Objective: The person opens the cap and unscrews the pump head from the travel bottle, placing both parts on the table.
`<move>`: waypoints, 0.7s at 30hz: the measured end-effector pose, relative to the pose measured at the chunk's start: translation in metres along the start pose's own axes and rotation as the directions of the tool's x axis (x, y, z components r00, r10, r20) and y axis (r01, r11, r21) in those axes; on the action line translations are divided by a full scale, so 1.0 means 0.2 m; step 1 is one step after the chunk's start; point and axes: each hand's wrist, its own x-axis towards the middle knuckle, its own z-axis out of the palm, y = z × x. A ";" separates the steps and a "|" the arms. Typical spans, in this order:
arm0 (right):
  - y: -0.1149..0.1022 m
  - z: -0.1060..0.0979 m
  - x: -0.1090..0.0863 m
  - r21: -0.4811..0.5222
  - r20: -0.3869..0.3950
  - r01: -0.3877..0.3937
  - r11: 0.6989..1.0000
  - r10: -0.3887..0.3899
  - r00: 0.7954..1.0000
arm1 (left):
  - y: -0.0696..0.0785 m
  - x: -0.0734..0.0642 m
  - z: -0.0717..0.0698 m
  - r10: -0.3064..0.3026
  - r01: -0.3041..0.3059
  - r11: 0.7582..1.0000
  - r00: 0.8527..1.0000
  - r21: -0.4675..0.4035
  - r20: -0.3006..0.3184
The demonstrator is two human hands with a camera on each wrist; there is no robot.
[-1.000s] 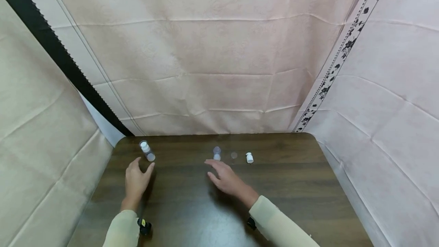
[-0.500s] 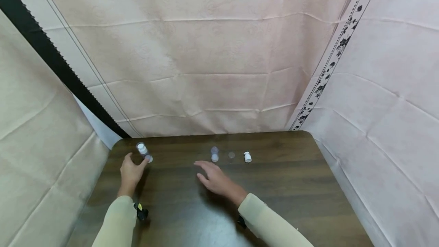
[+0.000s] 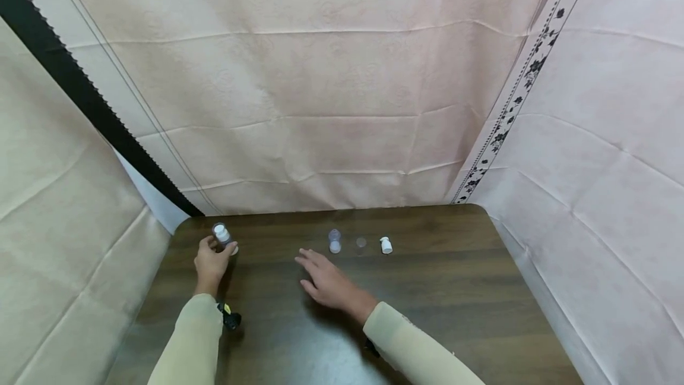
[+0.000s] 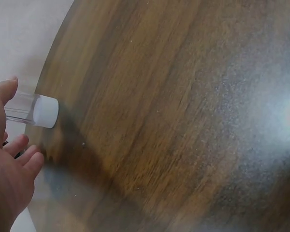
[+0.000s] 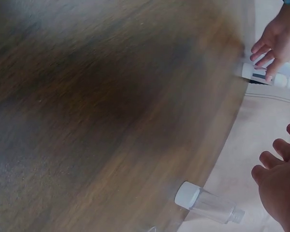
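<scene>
L hand (image 3: 211, 265) holds btl (image 3: 221, 234) (R hand (image 3: 330, 283): head/R-wrist cams only).

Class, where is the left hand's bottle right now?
In the head view, the bottle is near the far left corner of the table, in the left hand, left of the right hand.

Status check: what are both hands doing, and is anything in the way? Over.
Left hand curled around leftmost bottle. Right hand empty, above table. Nothing visibly blocking the left hand.

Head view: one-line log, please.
left hand: around left bottle, grip unclear; right hand: empty, over table; clear bottle, clear piece, white piece: on table
</scene>
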 end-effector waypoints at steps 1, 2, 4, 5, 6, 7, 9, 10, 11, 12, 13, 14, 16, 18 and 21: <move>0.00 0.01 0.00 -0.032 0.009 0.013 0.999 -0.013 1.000 | 0.00 0.00 0.01 0.001 -0.001 1.000 1.000 -0.001 0.002; 0.01 0.02 0.00 -0.065 0.021 0.029 0.997 -0.027 0.999 | 0.00 0.01 0.01 0.005 -0.005 1.000 1.000 0.000 0.003; 0.02 0.04 0.01 -0.125 0.052 0.054 0.991 -0.048 0.997 | 0.00 0.01 0.02 0.019 -0.019 1.000 1.000 0.004 0.003; 0.02 0.04 0.01 -0.148 0.069 0.066 0.987 -0.056 0.996 | 0.00 0.01 0.02 0.026 -0.026 1.000 1.000 0.009 0.006; 0.02 0.05 0.01 -0.164 0.085 0.077 0.983 -0.064 0.994 | 0.00 0.01 0.02 0.033 -0.033 0.999 0.999 0.015 0.008; 0.01 0.05 0.01 -0.176 0.097 0.084 0.981 -0.068 0.993 | 0.00 0.02 0.02 0.041 -0.042 0.999 0.999 0.027 0.013; 0.01 0.05 0.01 -0.202 0.114 0.097 0.975 -0.075 0.991 | 0.00 0.03 0.03 0.050 -0.051 0.997 0.998 0.051 0.023; 0.01 0.05 0.01 -0.207 0.119 0.103 0.973 -0.080 0.990 | 0.00 0.03 0.03 0.053 -0.054 0.996 0.998 0.067 0.026; 0.01 0.05 0.01 -0.212 0.122 0.109 0.971 -0.084 0.989 | 0.00 0.04 0.03 0.054 -0.056 0.995 0.998 0.079 0.027; 0.00 0.05 0.01 -0.213 0.124 0.112 0.971 -0.087 0.988 | 0.00 0.04 0.04 0.056 -0.058 0.994 0.998 0.090 0.027; 0.00 0.05 0.01 -0.215 0.125 0.114 0.970 -0.088 0.988 | 0.00 0.04 0.04 0.057 -0.059 0.994 0.998 0.098 0.024; 0.00 0.05 0.01 -0.216 0.125 0.113 0.970 -0.088 0.988 | 0.00 0.04 0.04 0.058 -0.060 0.993 0.998 0.099 0.021; 0.00 0.04 0.00 -0.210 0.124 0.110 0.971 -0.086 0.989 | 0.00 0.05 0.05 0.060 -0.061 0.993 0.998 0.096 0.012; 0.00 0.04 0.00 -0.201 0.125 0.104 0.974 -0.080 0.989 | 0.00 0.04 0.06 0.058 -0.058 0.994 0.998 0.088 0.000; 0.01 0.04 0.00 -0.180 0.126 0.091 0.979 -0.068 0.990 | 0.00 0.04 0.06 0.059 -0.057 0.995 0.998 0.083 -0.019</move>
